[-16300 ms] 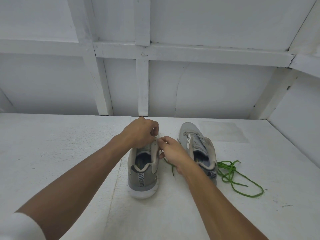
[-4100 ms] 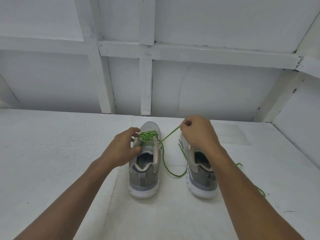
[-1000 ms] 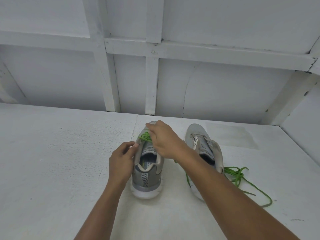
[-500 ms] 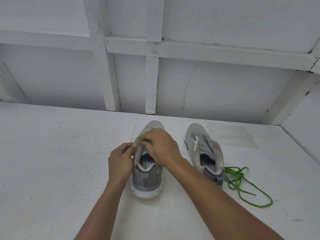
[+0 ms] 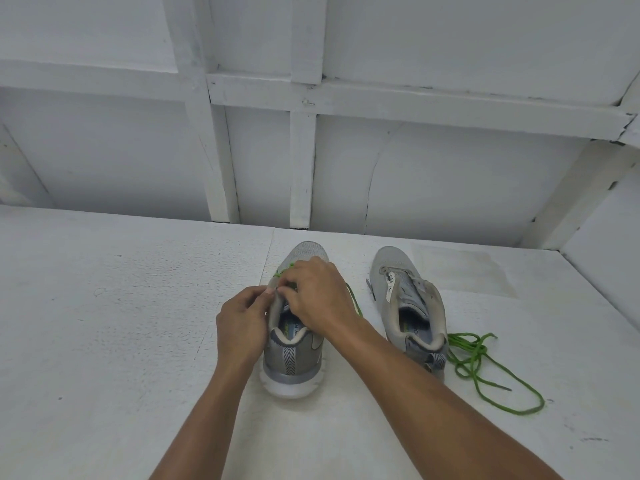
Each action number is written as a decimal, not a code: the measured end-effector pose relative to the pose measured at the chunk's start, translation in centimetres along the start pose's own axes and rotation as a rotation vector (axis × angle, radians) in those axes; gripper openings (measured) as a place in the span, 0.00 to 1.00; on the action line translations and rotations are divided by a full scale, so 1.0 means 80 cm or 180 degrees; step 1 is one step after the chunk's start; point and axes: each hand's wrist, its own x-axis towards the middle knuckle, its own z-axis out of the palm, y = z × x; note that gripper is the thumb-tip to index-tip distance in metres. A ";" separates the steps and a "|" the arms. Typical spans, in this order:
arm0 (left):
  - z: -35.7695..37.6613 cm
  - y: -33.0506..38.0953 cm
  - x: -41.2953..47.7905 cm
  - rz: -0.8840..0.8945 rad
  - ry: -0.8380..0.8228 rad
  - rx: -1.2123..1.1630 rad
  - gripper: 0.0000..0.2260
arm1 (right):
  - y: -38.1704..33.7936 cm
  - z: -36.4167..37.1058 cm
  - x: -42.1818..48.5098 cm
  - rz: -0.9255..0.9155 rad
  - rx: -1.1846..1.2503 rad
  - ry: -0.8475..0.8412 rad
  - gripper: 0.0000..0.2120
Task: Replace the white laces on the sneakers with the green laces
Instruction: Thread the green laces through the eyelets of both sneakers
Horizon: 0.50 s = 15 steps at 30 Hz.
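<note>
A grey sneaker [image 5: 294, 344] stands heel toward the viewer on a white counter [image 5: 121, 341]. Both hands now meet above its tongue, at the eyelet row on its left side. A few seconds ago the right hand [image 5: 320, 299] was drawing the green lace [image 5: 284, 271] out high to the right of this sneaker. It has since come back across the top. Its grip is closed, fingertips curled down onto the lace, though the lace end is hidden beneath them. The left hand [image 5: 242, 323] also has a closed grip, thumb and forefinger pinching the sneaker's left eyelet edge. A slack run of lace trails off the sneaker's right side. Right of the sneaker stands a second sneaker [image 5: 408, 306] with no lace showing in it. Farther right a spare green lace [image 5: 485, 362] lies loose. The pull-through looks finished and the next eyelet is probably being threaded. This sneaker is partly laced, the other not begun.
</note>
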 end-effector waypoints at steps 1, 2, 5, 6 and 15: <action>0.000 0.000 0.000 0.0021 -0.0027 0.0027 0.07 | 0.000 0.000 0.000 0.0010 -0.0045 -0.0008 0.11; -0.001 0.000 -0.001 0.0035 -0.0075 0.0053 0.07 | -0.001 -0.001 0.001 0.0020 -0.0072 -0.0010 0.11; -0.003 -0.002 0.004 0.0003 -0.0301 -0.0063 0.10 | -0.004 -0.003 0.000 0.0059 -0.0086 -0.0025 0.09; -0.004 -0.002 0.005 0.0014 -0.0386 -0.0111 0.11 | -0.004 -0.004 -0.001 0.0096 -0.0027 0.0003 0.08; -0.010 -0.004 0.025 0.0455 -0.0540 0.0162 0.08 | -0.001 -0.010 -0.008 0.0267 0.0330 -0.0175 0.11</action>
